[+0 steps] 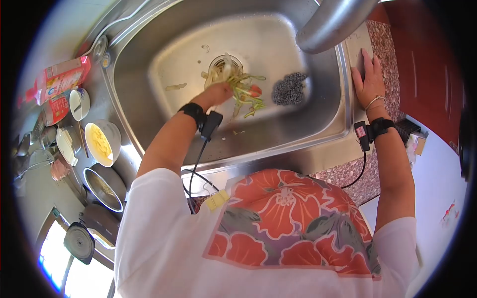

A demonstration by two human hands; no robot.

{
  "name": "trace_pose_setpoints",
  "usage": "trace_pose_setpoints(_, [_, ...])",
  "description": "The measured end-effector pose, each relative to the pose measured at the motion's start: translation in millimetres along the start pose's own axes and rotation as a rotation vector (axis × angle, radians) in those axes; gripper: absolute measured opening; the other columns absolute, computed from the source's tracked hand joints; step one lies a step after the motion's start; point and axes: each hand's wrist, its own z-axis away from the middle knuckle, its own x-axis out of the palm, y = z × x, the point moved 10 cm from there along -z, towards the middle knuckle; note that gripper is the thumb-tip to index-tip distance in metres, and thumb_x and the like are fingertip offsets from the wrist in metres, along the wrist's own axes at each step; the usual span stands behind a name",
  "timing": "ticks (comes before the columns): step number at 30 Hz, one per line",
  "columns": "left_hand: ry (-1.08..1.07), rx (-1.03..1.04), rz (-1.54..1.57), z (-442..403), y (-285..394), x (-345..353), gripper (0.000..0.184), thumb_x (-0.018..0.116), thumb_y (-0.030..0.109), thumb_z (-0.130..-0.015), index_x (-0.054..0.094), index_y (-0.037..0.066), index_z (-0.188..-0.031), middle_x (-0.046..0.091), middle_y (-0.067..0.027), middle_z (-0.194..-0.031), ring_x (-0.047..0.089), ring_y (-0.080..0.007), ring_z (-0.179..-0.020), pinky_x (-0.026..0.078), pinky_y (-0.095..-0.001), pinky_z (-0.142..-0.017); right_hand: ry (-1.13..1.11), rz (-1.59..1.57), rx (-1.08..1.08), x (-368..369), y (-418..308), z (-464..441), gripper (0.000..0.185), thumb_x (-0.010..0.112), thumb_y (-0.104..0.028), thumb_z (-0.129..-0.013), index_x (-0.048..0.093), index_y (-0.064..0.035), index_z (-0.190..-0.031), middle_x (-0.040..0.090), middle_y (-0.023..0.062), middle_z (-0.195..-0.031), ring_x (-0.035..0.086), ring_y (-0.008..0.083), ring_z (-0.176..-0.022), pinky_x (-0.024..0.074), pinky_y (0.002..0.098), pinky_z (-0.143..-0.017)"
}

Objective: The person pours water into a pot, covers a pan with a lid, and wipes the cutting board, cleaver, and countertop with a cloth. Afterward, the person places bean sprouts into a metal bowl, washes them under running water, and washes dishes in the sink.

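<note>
In the basin of the steel sink [169, 107], my left hand [217, 94] is closed around a bunch of vegetable scraps [244, 97], green stems with a bit of red. The hand is slightly blurred, and its fingertips are partly hidden. The scraps hang beside the drain [238, 63], where more pale peelings lie. To the right of them sits a dark steel-wool scourer [289, 89], apart from the hand. My right hand [370, 82] rests on the counter at the sink's right edge, fingers spread. A dark patch shows between its thumb and forefinger; I cannot make out what it is.
The faucet [338, 22] reaches over the basin from the top right. Left of the sink stand a bowl with yellow food [102, 144], a metal pot [103, 188], a small white cup [79, 104] and a pink package [62, 77]. Cables run from both wrist straps.
</note>
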Motion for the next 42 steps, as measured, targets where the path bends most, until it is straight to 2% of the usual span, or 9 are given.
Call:
trace_pose_setpoints(5, [-0.399,-0.312,0.281,12.6,6.1,30.8,0.021,0.053,0.025,-0.081,0.058,0.006,-0.091,0.057,-0.0093,-0.069,0.054,-0.0147,-0.053,0.047,-0.0301,-0.05,-0.003,-0.009,0.005,-3.0,-1.6,-0.6,0.057,0.052,-0.038,-0.08,0.035,-0.0165,-0.13,0.034,0.0271,-0.126,0.04,0.0409,-0.112,0.0381,0.0414,-0.091])
trace_pose_setpoints(9, [-0.545,0.062,0.091,44.0,102.6,104.5,0.024,0.053,0.024,-0.08,0.057,0.007,-0.095,0.06,-0.0123,-0.078,0.059,-0.0209,-0.069,0.048,-0.0329,-0.061,0.006,-0.028,0.007,-3.8,-1.5,-2.2,0.057,0.052,-0.038,-0.08,0.035,-0.0163,-0.13,0.035,0.027,-0.126,0.04,0.041,-0.112,0.0385,0.0413,-0.09])
trace_pose_setpoints(14, [-0.054,0.344,-0.232,-22.8,79.8,56.9,0.032,0.049,0.02,-0.078,0.054,0.006,-0.107,0.06,-0.0163,-0.089,0.058,-0.0266,-0.082,0.046,-0.0348,-0.074,0.007,-0.06,0.001,-3.6,0.2,-1.6,0.057,0.053,-0.038,-0.08,0.035,-0.0165,-0.13,0.035,0.0263,-0.126,0.041,0.0405,-0.112,0.0387,0.0411,-0.09])
trace_pose_setpoints(21, [-0.171,-0.229,0.472,33.6,58.9,-24.4,0.029,0.052,0.024,-0.081,0.058,0.003,-0.1,0.062,-0.0062,-0.081,0.058,-0.0179,-0.07,0.049,-0.0277,-0.061,0.001,-0.01,0.024,-2.4,2.3,-1.3,0.057,0.052,-0.039,-0.08,0.035,-0.0177,-0.13,0.036,0.0247,-0.126,0.04,0.0397,-0.113,0.0388,0.0411,-0.09])
trace_pose_setpoints(23, [0.19,-0.166,0.498,35.1,5.3,-65.6,0.034,0.05,0.035,-0.08,0.061,0.003,-0.085,0.063,-0.0147,-0.086,0.062,-0.0283,-0.066,0.049,-0.0358,-0.056,-0.001,-0.012,0.031,-2.8,3.0,-1.0,0.057,0.052,-0.039,-0.08,0.035,-0.0178,-0.13,0.036,0.0244,-0.126,0.04,0.0394,-0.113,0.0387,0.0409,-0.09])
trace_pose_setpoints(25, [0.818,-0.334,-0.02,67.5,-72.1,-138.9,0.042,0.047,0.042,-0.081,0.059,0.006,-0.098,0.063,-0.0115,-0.093,0.061,-0.0212,-0.077,0.048,-0.0348,-0.066,-0.002,-0.003,0.034,-3.9,2.6,-0.9,0.057,0.052,-0.039,-0.08,0.035,-0.0177,-0.13,0.036,0.0243,-0.126,0.04,0.039,-0.113,0.0386,0.0407,-0.09])
trace_pose_setpoints(28, [0.946,-0.628,0.317,80.2,-177.1,-134.2,0.06,0.045,0.053,-0.078,0.047,0.009,-0.119,0.052,-0.0137,-0.116,0.049,-0.0291,-0.105,0.039,-0.0404,-0.085,0.011,-0.004,0.026,-3.7,2.8,-0.6,0.058,0.053,-0.038,-0.079,0.035,-0.0176,-0.13,0.036,0.0243,-0.126,0.041,0.0387,-0.112,0.0387,0.0406,-0.09])
trace_pose_setpoints(31, [0.842,-0.944,0.204,75.4,-78.8,-115.5,0.07,0.047,0.062,-0.073,0.041,0.016,-0.126,0.041,-0.0155,-0.125,0.037,-0.04,-0.112,0.034,-0.0478,-0.09,0.027,-0.002,0.011,-4.2,3.0,-1.1,0.058,0.054,-0.038,-0.079,0.035,-0.0175,-0.13,0.036,0.0242,-0.126,0.041,0.0386,-0.111,0.0389,0.0404,-0.09])
trace_pose_setpoints(42, [0.546,-0.378,-0.288,23.8,91.9,-55.2,0.082,0.064,0.058,-0.063,0.03,0.028,-0.132,0.03,-0.0115,-0.129,0.029,-0.0342,-0.117,0.034,-0.0509,-0.089,-0.012,0.002,0.057,-2.2,6.0,-0.8,0.059,0.055,-0.039,-0.078,0.036,-0.0182,-0.13,0.036,0.0221,-0.127,0.041,0.0379,-0.113,0.0393,0.0399,-0.09])
